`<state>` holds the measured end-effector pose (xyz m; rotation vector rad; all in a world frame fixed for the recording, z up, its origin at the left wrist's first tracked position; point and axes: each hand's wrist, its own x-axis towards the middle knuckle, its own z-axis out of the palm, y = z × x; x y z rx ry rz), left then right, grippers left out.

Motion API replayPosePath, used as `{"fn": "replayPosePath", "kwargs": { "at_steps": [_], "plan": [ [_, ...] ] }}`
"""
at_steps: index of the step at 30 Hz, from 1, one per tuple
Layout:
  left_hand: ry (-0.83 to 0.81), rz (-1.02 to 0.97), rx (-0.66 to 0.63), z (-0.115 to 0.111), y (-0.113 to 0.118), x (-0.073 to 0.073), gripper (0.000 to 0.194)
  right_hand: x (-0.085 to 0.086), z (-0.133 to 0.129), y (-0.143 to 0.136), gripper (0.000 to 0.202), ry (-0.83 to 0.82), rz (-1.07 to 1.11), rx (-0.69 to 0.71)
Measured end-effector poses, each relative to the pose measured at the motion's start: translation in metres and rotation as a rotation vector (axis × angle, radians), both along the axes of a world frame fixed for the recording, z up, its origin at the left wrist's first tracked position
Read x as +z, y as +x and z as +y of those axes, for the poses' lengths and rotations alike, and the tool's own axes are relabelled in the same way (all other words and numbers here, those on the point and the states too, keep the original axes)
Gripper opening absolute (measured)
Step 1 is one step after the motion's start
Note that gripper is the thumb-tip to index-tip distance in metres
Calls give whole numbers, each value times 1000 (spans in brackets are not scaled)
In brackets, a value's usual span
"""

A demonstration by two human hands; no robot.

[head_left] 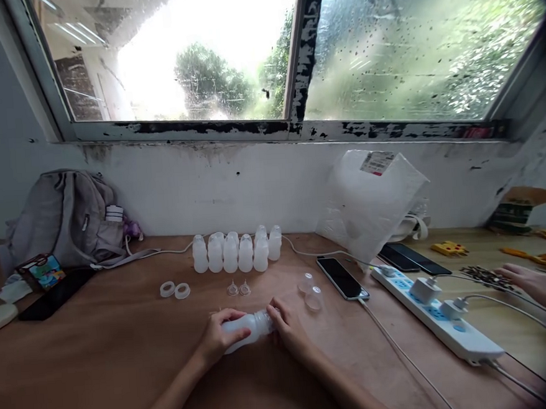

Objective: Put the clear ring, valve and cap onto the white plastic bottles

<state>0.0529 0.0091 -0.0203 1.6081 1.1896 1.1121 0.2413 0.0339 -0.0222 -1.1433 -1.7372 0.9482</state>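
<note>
A translucent white baby bottle [245, 332] lies tilted on its side between my hands, low over the table. My left hand [221, 338] wraps round its body, thumb along the side. At the bottle's neck, the fingers of my right hand [284, 328] are closed; what they pinch there is mostly hidden. Beyond my hands sit two clear teats [244, 287]. Two white rings [182, 290] lie to the left, and two clear caps [313, 299] to the right. Several capped bottles [230, 255] stand upright in a group near the wall.
To the right are a charging phone [342, 279], a white power strip [442, 317] with plugs and cables, and a large plastic bag [370, 197]. Another person's hand [535, 283] is at the far right. A grey backpack [68, 219] and a black phone-like slab [57, 296] occupy the left.
</note>
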Motion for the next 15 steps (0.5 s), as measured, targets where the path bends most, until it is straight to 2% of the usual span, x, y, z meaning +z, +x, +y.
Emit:
{"fn": "replayPosePath", "kwargs": {
  "at_steps": [5,9,15],
  "plan": [
    [0,-190,94,-3,-1,5,31,-7,-2,-10,30,151,-17,-57],
    [-5,-249,173,-8,-3,13,32,-8,-3,-20,29,123,22,-36],
    [-29,-240,203,-11,-5,19,29,-9,-4,-28,29,77,54,-1]
  ]
}}
